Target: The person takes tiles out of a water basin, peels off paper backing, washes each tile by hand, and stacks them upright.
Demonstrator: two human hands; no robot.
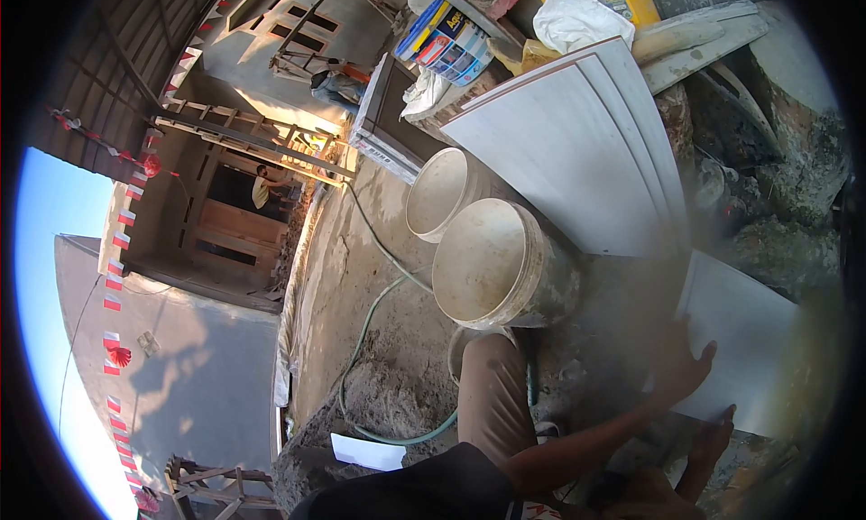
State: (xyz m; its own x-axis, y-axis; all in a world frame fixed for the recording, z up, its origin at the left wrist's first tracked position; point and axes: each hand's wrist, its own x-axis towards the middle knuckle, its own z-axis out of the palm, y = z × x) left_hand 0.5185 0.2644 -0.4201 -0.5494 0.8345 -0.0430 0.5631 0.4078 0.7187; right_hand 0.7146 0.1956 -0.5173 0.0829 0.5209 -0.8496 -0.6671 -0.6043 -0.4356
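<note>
A large white tile (744,344) lies tilted low at the right. My left hand (681,368) is at its left edge, thumb apart from the fingers and lying over the white face. My right hand (713,439) is at the lower edge, its fingertips against the tile. Both hands are in shadow and somewhat blurred. Just above them, several more large white tiles (568,150) lean in an overlapping stack. My bent leg (492,398) in brown trousers is left of my forearms.
Two dirty white buckets (550,276) (439,195) stand beside the stack, with another rim behind my knee. A green hose (361,340) curves over the wet ground. A paint pail (451,42) and mortar-covered rubble (794,177) lie beyond. Two people (262,191) (341,82) are farther off.
</note>
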